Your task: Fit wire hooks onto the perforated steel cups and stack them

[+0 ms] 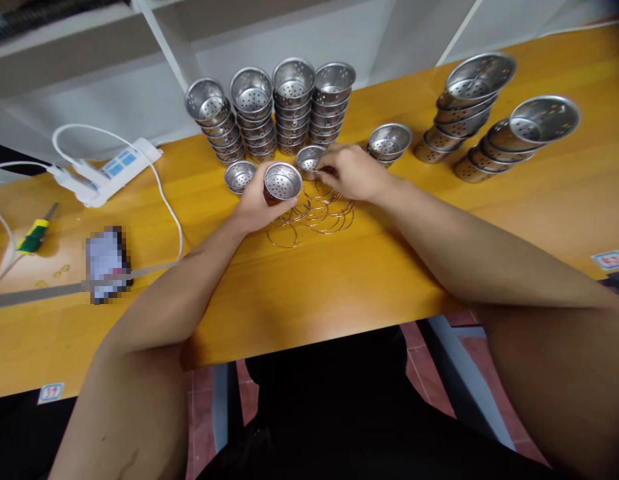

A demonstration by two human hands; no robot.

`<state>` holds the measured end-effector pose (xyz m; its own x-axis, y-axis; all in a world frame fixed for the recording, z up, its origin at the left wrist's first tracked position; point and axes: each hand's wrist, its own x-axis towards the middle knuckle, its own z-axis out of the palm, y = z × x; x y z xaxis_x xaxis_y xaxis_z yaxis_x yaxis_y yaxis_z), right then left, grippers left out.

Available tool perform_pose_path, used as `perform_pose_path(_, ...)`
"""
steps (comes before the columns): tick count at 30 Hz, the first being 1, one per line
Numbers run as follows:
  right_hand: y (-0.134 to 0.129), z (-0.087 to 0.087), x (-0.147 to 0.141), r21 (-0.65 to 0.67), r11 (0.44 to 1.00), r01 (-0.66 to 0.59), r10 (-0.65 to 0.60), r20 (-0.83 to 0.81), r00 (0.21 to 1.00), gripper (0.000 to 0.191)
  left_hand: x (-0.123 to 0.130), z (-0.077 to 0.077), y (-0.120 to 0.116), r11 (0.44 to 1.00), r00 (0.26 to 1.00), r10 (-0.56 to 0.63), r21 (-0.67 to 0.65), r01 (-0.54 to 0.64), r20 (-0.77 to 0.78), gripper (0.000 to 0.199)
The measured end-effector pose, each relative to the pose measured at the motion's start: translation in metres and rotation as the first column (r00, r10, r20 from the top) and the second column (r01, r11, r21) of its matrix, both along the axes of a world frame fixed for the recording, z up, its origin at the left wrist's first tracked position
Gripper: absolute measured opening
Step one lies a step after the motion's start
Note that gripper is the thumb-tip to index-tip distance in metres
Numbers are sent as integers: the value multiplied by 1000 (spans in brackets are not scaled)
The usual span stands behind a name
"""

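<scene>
My left hand [256,205] is wrapped round a perforated metal cup [282,183], its open mouth tilted toward me. My right hand [350,172] has thumb and fingers pinched together at the rim of another perforated cup [308,160]; what the fingertips hold, if anything, is too small to make out. Below both hands a loose pile of thin wire rings [325,217] lies on the table. One more cup [240,175] stands just left of my left hand.
Several stacks of perforated cups [293,87] stand along the back. A short stack [389,141] and two leaning stacks [469,100] are at right. At left lie a power strip [120,170] with white cables, a pixelated phone-like object [108,265] and a green-yellow screwdriver [35,233].
</scene>
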<state>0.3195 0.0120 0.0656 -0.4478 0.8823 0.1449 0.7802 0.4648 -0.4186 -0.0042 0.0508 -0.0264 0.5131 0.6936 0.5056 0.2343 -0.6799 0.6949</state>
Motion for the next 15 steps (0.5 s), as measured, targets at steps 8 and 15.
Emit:
perform_pose_path(8,-6,11,-1,32,999,20,-21,33,999,36,3,8,-7,1000,1000,-22,8,22,-6,100)
perform_pose_path(15,-17,37,30,-6,1000,-24,24,51,998,28,5,7,-6,996,999,-38,-75,40,23,105)
